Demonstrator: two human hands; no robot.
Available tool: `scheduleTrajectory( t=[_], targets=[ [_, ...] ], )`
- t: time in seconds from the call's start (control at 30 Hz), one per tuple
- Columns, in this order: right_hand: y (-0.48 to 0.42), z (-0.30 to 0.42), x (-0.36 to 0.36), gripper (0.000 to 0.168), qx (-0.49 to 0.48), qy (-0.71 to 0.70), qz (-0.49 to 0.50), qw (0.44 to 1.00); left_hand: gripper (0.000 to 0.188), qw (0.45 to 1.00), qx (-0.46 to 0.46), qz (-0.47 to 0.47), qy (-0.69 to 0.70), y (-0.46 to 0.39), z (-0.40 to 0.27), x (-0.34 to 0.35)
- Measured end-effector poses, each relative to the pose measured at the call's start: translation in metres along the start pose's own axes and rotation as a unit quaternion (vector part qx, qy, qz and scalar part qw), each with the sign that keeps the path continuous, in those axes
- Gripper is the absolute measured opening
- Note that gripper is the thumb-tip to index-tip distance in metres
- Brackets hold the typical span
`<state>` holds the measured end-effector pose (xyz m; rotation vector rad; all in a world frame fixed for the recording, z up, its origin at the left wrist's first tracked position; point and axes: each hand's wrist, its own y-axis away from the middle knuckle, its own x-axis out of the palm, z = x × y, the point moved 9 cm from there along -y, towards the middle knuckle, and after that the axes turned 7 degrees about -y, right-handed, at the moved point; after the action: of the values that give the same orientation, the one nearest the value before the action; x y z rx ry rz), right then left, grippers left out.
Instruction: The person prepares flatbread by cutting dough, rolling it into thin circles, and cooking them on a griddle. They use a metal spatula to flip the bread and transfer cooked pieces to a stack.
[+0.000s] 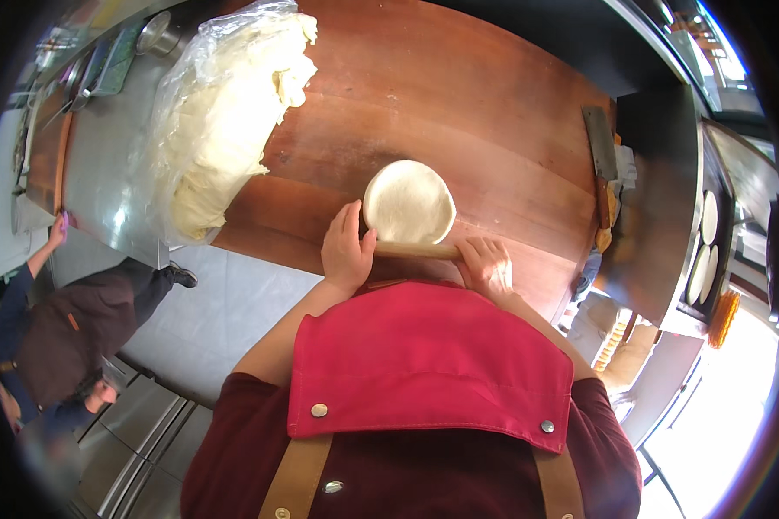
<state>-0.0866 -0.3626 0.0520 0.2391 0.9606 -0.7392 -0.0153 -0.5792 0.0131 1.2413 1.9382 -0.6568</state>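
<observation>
A flat round of dough (409,202) lies on the wooden worktop (428,117), close to my body. A wooden rolling pin (417,250) crosses the near edge of the round. My left hand (349,250) is on the pin's left end, its fingers pointing forward beside the dough. The right end is under my right hand (487,265), whose fingers curl over it. To the left, a large mass of pale dough (234,123) rests partly under clear plastic film (169,130).
A cleaver (600,143) lies at the worktop's right edge, near cloths. Further right, flat dough rounds (700,272) sit on a dark cooking surface. A co-worker (84,324) in a brown apron is at the left, beside a metal counter (104,149).
</observation>
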Motion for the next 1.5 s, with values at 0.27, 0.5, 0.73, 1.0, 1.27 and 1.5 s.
scheduleTrajectory(
  t=[0.27,0.5,0.73,1.0,1.27,1.5],
  targets=[
    [-0.099,-0.063,0.021,0.074,0.103,0.137,0.006,0.985,0.061,0.973,0.141,-0.013,-0.181,-0.080,-0.022,0.002],
    [-0.226,-0.117,-0.008,0.068,0.137,0.146,-0.120,0.972,0.047,0.948,0.158,-0.136,-0.240,-0.189,-0.025,-0.015],
    [-0.164,-0.090,0.019,0.076,0.098,0.147,-0.015,0.984,0.067,0.968,0.108,-0.056,-0.220,-0.144,-0.016,0.005],
    [-0.023,-0.032,0.026,0.082,0.046,0.094,0.034,0.994,0.083,0.969,0.160,0.050,-0.183,-0.004,-0.036,0.015],
    [0.036,-0.012,0.023,0.059,0.009,0.070,-0.028,0.997,0.062,0.948,0.258,0.097,-0.161,0.062,-0.038,0.013],
    [0.052,-0.040,-0.013,0.039,0.047,-0.016,-0.129,0.990,0.035,0.986,0.151,-0.051,0.047,-0.002,-0.030,-0.036]
  ],
)
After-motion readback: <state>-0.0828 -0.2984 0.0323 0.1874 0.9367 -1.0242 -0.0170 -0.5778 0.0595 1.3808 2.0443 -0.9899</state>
